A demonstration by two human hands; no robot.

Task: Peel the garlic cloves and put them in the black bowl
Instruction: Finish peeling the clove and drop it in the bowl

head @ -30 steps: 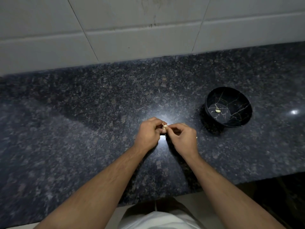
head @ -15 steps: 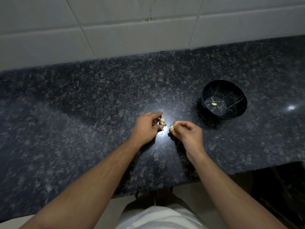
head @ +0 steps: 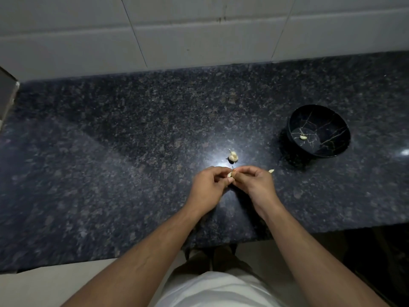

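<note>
There, your two hands met over the bright glare spot on the dark speckled granite counter (head: 132, 151), and both were busy with one small garlic clove (head: 230, 174). Your left hand (head: 208, 187) had its fingers curled in, thumb and fingertips pinching the clove from the left, while your right hand (head: 254, 182) curled over from the other side and pinched the same clove at its right end; the clove showed only as a pale sliver between the two sets of fingertips, so how much skin was on it could not be told. Just beyond your hands, toward the wall, the rest of the garlic bulb (head: 232, 155) sat on the counter with its pointed tip up, apart from your fingers. A pale scrap, clove or peel, I could not tell which (head: 271, 171), lay on the counter right beside your right hand's knuckles. Off to your right, well apart from both hands, the black bowl (head: 332, 120) with its thin vein pattern stood on the counter, and one peeled clove (head: 303, 137) lay in its bottom. White wall tiles (head: 199, 36) ran behind the counter, and your white shirt (head: 217, 291) showed at the bottom edge.
</note>
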